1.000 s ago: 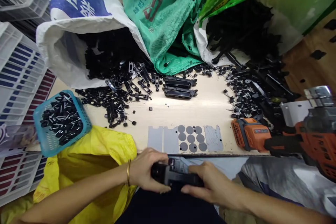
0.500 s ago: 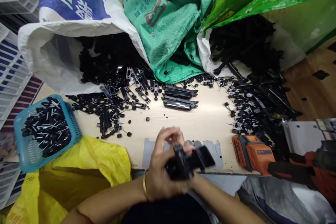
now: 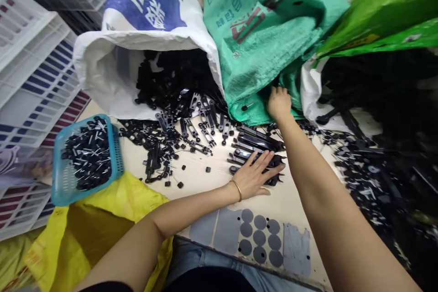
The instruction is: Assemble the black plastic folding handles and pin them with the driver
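Taking the pale wooden tabletop (image 3: 212, 185) as the dial: a white woven sack with blue print (image 3: 137, 50) lay open at eleven o'clock, spilling small black plastic fittings (image 3: 164, 146) across the surface. A teal-green woven sack (image 3: 267, 32) stood at twelve o'clock. A bright green sack (image 3: 383, 4) lay at two o'clock above a dark heap of black rods (image 3: 372, 100). At nine o'clock a blue plastic mesh basket (image 3: 65, 198) held black pins with pale shanks. A crumpled yellow plastic bag (image 3: 102, 223) lay at seven o'clock, just beside the basket. Grey sheet pieces with round grey discs (image 3: 260, 237) lay at six o'clock on the near edge. White slatted plastic crates (image 3: 34, 77) were stacked beyond the table at ten o'clock. Loose fittings lay at nine o'clock from the left hand, apart from it.

The left hand (image 3: 255, 175), with a thin gold bangle (image 3: 237, 189) at the wrist, lay flat with fingers spread, resting palm down on a stack of long black plastic bars (image 3: 260, 143) at the table centre. The right hand (image 3: 278, 102) was extended to twelve o'clock, against the lower fold of the teal-green sack. Its fingers were hidden, so its grip could not be determined
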